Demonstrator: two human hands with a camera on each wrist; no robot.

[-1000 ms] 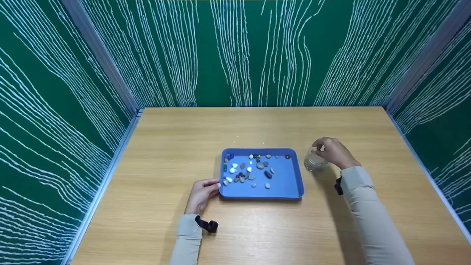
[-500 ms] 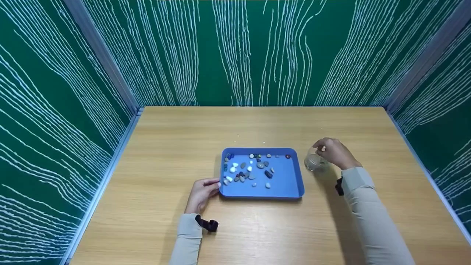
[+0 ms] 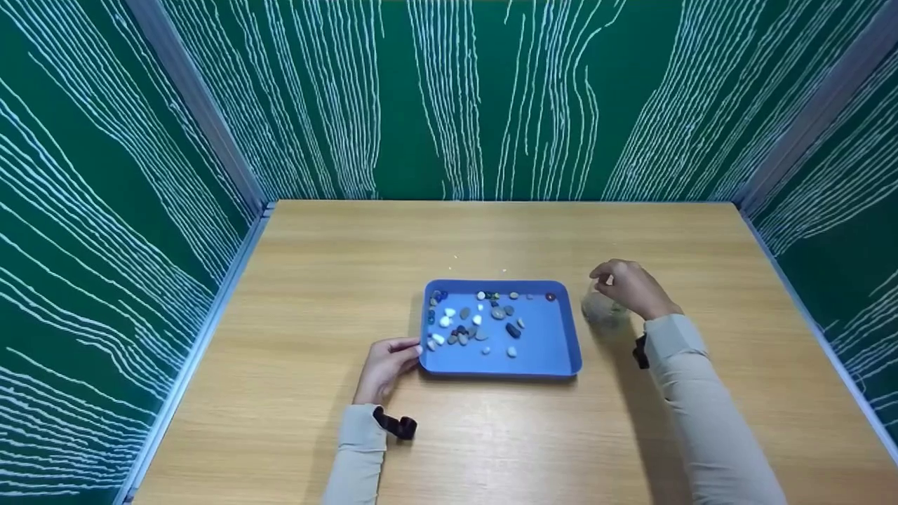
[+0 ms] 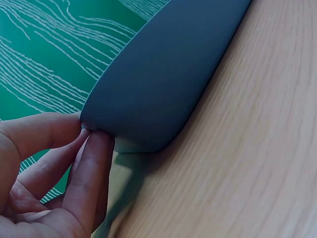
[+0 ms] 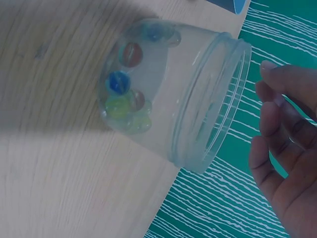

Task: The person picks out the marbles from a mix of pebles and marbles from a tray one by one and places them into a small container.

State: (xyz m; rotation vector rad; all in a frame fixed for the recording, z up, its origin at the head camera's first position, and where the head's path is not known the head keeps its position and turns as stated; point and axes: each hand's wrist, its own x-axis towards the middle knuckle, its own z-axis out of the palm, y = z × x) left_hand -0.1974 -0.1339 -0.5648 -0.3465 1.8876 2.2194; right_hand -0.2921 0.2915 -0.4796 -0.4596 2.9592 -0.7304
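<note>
My left hand (image 3: 384, 366) grips the near left corner of a blue plastic tray (image 3: 547, 351), fingertips at its rim. In the left wrist view, the thumb and fingers (image 4: 89, 163) meet at the corner of the tray wall. Pebbles (image 3: 513, 330), white stones (image 3: 445, 322) and glass pieces lie scattered in the tray. My right hand (image 3: 635, 289) hovers over the mouth of a clear jar (image 3: 605, 308), right of the tray. The right wrist view shows its fingers (image 5: 270, 119) loosely bent, nothing visible between them. Several coloured marbles, including a blue marble (image 5: 118, 83), lie at the jar's bottom.
A few tiny pale specks (image 3: 504, 270) lie on the wooden table (image 3: 337, 280) behind the tray. Green panels (image 3: 428, 105) with white wavy lines enclose the table at the back and both sides, joined by grey posts (image 3: 203, 105).
My right hand has shifted slightly left over the jar. The left hand keeps its grip on the tray corner, and the tray's contents look the same.
</note>
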